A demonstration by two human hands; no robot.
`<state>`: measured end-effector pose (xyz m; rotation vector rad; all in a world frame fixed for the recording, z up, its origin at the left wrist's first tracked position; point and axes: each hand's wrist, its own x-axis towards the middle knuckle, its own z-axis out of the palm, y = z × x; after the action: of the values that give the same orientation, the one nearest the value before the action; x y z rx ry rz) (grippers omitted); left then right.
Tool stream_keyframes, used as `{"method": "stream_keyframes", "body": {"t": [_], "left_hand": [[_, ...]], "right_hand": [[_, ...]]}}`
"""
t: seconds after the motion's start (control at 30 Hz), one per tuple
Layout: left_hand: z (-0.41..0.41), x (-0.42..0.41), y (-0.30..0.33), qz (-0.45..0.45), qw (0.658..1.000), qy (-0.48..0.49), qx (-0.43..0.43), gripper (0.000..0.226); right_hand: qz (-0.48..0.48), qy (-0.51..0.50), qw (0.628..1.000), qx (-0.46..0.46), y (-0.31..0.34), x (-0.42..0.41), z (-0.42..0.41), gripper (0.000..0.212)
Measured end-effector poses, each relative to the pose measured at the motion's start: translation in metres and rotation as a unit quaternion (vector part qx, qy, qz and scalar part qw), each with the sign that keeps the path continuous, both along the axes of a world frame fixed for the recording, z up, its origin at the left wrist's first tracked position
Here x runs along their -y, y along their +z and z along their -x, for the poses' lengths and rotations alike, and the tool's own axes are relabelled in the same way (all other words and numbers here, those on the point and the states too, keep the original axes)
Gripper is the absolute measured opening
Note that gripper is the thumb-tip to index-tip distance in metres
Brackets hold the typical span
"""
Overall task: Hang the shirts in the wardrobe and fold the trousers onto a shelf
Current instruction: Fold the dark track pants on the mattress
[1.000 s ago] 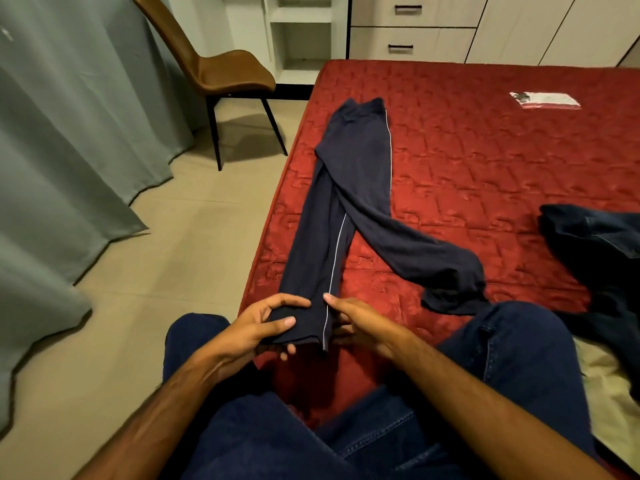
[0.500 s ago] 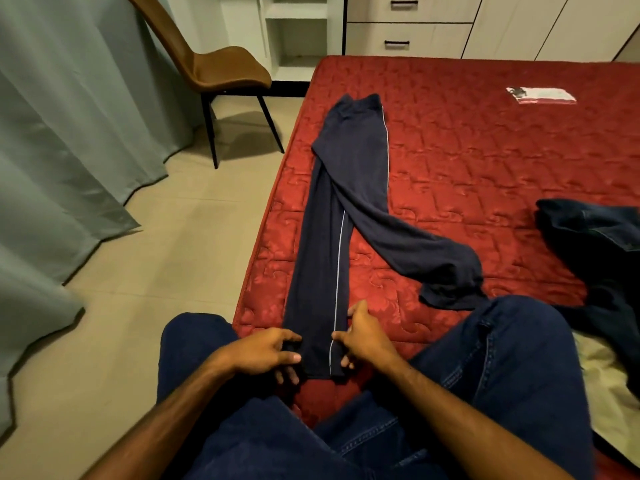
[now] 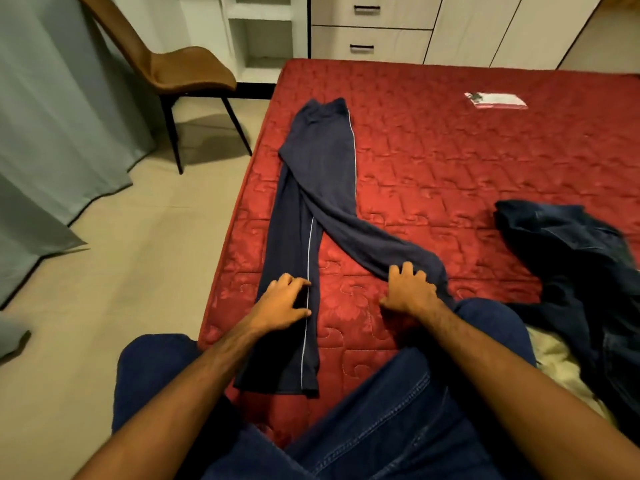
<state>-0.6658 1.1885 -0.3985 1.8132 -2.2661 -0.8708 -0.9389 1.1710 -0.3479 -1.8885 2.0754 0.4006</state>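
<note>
Both hands work the navy trousers point(image 3: 320, 188) spread on the red bed point(image 3: 450, 161): the left hand point(image 3: 282, 303) presses flat to pin the straight leg, the right hand point(image 3: 410, 291) clutches the stray leg, likely to align it.

A red quilted mattress point(image 3: 485, 174) fills the right side, with a small white and red packet point(image 3: 497, 99) lying flat near its far edge. On the beige tiled floor point(image 3: 114, 271) stands a brown chair point(image 3: 180, 69) on black legs, beside grey-green curtains point(image 3: 52, 109). Behind it, 2 white drawers point(image 3: 372, 27) with black handles sit next to an open shelf unit point(image 3: 265, 32).
</note>
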Motion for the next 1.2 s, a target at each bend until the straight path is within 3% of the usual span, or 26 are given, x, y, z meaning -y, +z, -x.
{"method": "stream_keyframes", "body": {"t": [0.13,0.3,0.43,0.57,0.67,0.8,0.83,0.9,0.97,1.03,1.13,1.2], "left_hand": [[0.002,-0.009,-0.004,0.031,0.999,0.008,0.024,0.075],[0.004,-0.014,-0.005,0.038,0.999,-0.007,0.035,0.074],[-0.005,-0.009,-0.006,-0.028,0.998,0.032,-0.055,0.069],[-0.004,-0.011,0.008,-0.084,0.983,0.081,-0.141,0.061],[-0.001,-0.017,0.033,-0.194,0.896,0.183,-0.356,0.064],[-0.028,-0.016,0.037,-0.268,0.785,0.242,-0.504,0.081],[-0.035,-0.019,0.038,-0.283,0.757,0.241,-0.538,0.08],[-0.045,-0.026,0.034,-0.307,0.732,0.25,-0.555,0.066],[-0.046,-0.035,0.028,-0.297,0.746,0.279,-0.527,0.044],[-0.045,-0.039,0.018,-0.244,0.795,0.297,-0.469,0.023],[-0.041,-0.04,0.011,-0.226,0.83,0.287,-0.421,0.033],[-0.035,-0.035,0.012,-0.217,0.843,0.292,-0.397,0.038]], "right_hand": [[0.032,0.061,0.998,-0.012,-0.003,0.007,0.003,0.048],[0.029,0.057,0.998,0.014,0.009,0.018,0.019,0.036],[0.012,0.011,0.973,0.231,0.036,0.024,0.014,0.029],[-0.028,-0.018,0.879,0.475,0.075,0.004,-0.016,0.04],[-0.01,0.004,0.833,0.553,0.09,-0.015,-0.057,0.036],[-0.012,0.062,0.828,0.558,0.071,-0.042,-0.117,0.038],[-0.032,0.071,0.829,0.553,0.063,-0.049,-0.132,0.038],[-0.077,0.094,0.821,0.558,0.047,-0.062,-0.159,0.041],[-0.104,0.126,0.83,0.532,0.038,-0.067,-0.172,0.042],[-0.104,0.113,0.847,0.508,0.029,-0.062,-0.166,0.034],[0.054,0.001,0.906,0.42,0.008,-0.046,-0.133,0.023],[0.11,-0.119,0.92,0.356,-0.003,-0.039,-0.105,0.034]]}}
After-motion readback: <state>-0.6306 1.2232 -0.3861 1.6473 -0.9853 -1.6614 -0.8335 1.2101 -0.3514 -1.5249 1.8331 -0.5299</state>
